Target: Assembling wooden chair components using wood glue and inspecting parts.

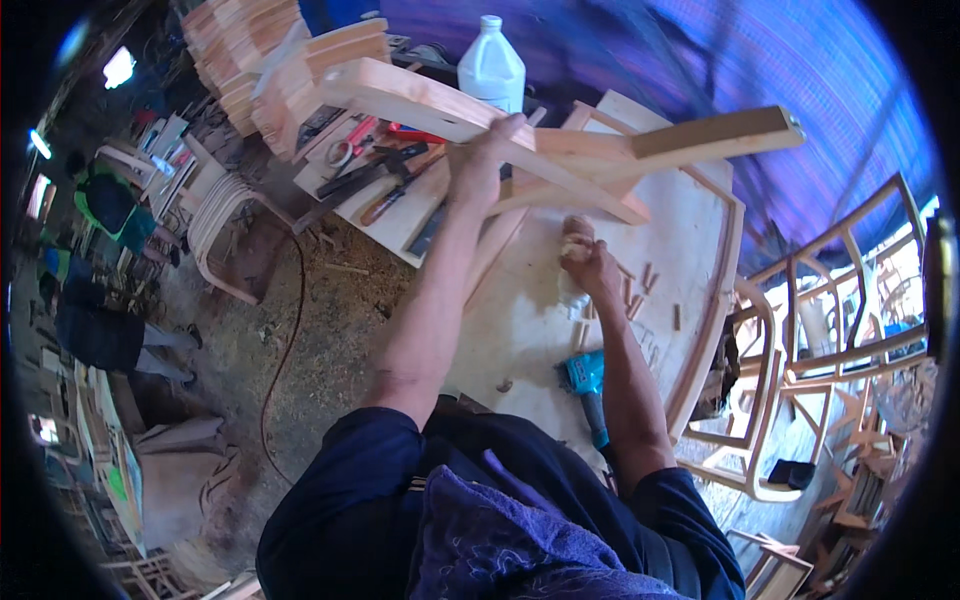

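My left hand [478,165] is closed round a pale wooden chair part [585,145] of joined, crossing pieces, raised over the worktable [510,310]. Lower and to the right, my right hand [592,268] grips a small squeeze bottle [573,292], whitish at its near end and brownish at the far end; the fingers hide its middle. Several short wooden dowels [647,277] lie scattered beside that hand. A teal power tool [587,375] rests on the table near my right forearm.
A white plastic jug [492,70] stands at the back. Hand tools [385,175] lie at the table's left, near stacked wooden pieces [245,70]. Chair frames [770,390] stand on the right. A hose [285,360] crosses the sawdust-covered floor. Two people [100,325] are at far left.
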Tool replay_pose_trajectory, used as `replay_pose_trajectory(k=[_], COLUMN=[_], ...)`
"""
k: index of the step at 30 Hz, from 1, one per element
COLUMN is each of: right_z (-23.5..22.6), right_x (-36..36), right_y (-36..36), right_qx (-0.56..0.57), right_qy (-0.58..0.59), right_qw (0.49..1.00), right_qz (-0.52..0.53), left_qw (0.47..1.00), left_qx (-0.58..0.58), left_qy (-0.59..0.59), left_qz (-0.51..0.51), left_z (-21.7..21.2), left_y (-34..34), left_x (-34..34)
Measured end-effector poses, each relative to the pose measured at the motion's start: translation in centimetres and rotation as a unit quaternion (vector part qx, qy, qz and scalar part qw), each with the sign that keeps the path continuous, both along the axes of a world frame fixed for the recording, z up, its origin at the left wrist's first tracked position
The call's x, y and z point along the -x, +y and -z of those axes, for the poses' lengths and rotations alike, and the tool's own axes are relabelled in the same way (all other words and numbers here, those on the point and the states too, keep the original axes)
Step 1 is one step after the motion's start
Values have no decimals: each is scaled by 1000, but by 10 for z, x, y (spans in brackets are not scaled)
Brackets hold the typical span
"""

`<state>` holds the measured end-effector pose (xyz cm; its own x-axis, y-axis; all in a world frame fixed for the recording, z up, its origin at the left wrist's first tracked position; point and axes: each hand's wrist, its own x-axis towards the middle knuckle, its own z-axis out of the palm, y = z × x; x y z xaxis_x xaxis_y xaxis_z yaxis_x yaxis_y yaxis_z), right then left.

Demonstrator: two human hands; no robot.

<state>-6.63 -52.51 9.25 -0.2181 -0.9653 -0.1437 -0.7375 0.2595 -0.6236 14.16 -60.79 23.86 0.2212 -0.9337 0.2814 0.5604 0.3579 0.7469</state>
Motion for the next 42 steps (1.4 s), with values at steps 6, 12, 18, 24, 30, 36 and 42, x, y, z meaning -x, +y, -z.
replay_pose_trajectory(k=[6,12,18,24,30,36,42], right_z=[-59,-179,-351,-412,-415,-389,-379], right_x=[11,45,-50,-159,-196,-172,-150], right_y=[47,63,51,33,23,34,77], right_qx=[2,333,448,476,452,456,460], right_qy=[-360,-555,-521,-385,-349,-411,-411], right_qw=[932,761,682,738,748,736,746], right_qz=[47,-49,-250,-284,-338,-285,-248], left_qw=[999,993,993,977,993,992,980], left_qx=[-5,32,95,86,116,106,143], left_qy=[38,79,26,107,-30,-46,-89], left_qz=[36,86,59,162,22,59,105], left_z=[-3,-22,-1,-5,0,19,24], left_y=[3,11,-3,2,15,59,89], left_x=[-20,-33,-35,-41,-36,-40,-43])
